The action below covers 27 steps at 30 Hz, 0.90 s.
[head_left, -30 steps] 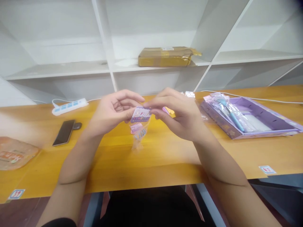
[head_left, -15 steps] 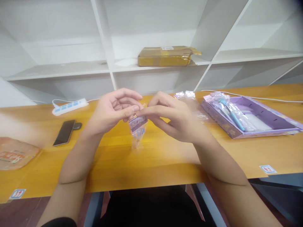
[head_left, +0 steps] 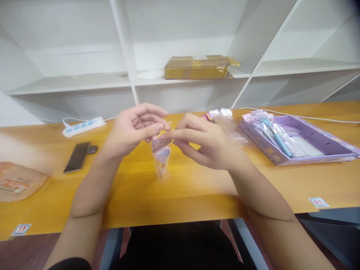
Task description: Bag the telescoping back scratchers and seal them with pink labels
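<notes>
A small clear plastic bag (head_left: pixel 162 165) with a purple printed header hangs above the table, its contents striped and too blurred to name. At its top edge, my left hand (head_left: pixel 137 129) pinches the bag between thumb and fingers. My right hand (head_left: pixel 201 140) faces it from the other side, with its fingertips closed at the header's right edge. The fingers partly cover the upper end of the bag. Behind my right hand lie several clear plastic packets (head_left: pixel 232 127) and some dark, colourful bands (head_left: pixel 207 117).
On the right stands a purple open box (head_left: pixel 281 159) holding bagged items, one with a blue handle. A black phone (head_left: pixel 76 157), a white power strip (head_left: pixel 83 126) and an orange bag (head_left: pixel 21 182) lie on the left. A taped carton (head_left: pixel 195 67) sits on the shelf.
The bag has swung from a slant to hanging straighter and more open to view. My right hand has shifted slightly, uncovering the colourful bands behind it.
</notes>
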Tool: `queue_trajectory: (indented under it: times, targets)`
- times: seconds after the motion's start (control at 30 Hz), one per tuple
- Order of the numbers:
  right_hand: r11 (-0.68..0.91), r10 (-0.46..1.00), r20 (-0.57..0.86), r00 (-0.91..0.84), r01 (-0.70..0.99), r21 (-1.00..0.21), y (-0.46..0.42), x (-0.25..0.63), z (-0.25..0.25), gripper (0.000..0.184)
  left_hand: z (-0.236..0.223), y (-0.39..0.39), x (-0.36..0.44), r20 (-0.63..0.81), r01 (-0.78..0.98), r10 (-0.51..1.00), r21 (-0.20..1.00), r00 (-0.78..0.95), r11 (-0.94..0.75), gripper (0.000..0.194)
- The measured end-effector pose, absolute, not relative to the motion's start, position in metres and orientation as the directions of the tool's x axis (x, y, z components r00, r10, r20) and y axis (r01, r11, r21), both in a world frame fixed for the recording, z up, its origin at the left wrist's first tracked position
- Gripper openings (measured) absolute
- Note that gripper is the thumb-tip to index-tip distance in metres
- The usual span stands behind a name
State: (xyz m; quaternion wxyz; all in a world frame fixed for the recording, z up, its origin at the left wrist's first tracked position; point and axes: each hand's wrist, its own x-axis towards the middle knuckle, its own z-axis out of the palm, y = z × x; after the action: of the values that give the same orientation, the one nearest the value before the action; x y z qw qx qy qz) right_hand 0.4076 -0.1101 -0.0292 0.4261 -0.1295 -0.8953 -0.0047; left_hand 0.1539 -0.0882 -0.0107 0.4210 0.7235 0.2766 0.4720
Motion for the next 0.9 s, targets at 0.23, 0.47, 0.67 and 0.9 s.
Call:
queue_trajectory:
  times: [0.23, 0.47, 0.67, 0.9]
  targets:
    - [0.965, 0.239, 0.756, -0.610, 0.234, -0.117, -0.110, 0.408, -0.031, 0.033, -0.011, -0.088, 0.154, 0.449, -0.021, 0.794, 0.875, 0.409, -0.484, 0.044]
    - [0.960, 0.241, 0.739, -0.629, 0.269, -0.084, -0.108, 0.409, -0.033, 0.030, -0.011, -0.088, 0.152, 0.478, 0.010, 0.798, 0.856, 0.368, -0.517, 0.044]
    - [0.936, 0.353, 0.757, -0.549, 0.215, -0.280, -0.106, 0.405, -0.036, 0.023, -0.012, -0.087, 0.151, 0.501, 0.027, 0.790, 0.839, 0.353, -0.544, 0.045]
    - [0.862, 0.493, 0.653, -0.574, 0.224, -0.454, -0.093, 0.390, -0.049, 0.025, -0.012, -0.088, 0.149, 0.547, 0.058, 0.772, 0.803, 0.324, -0.593, 0.039]
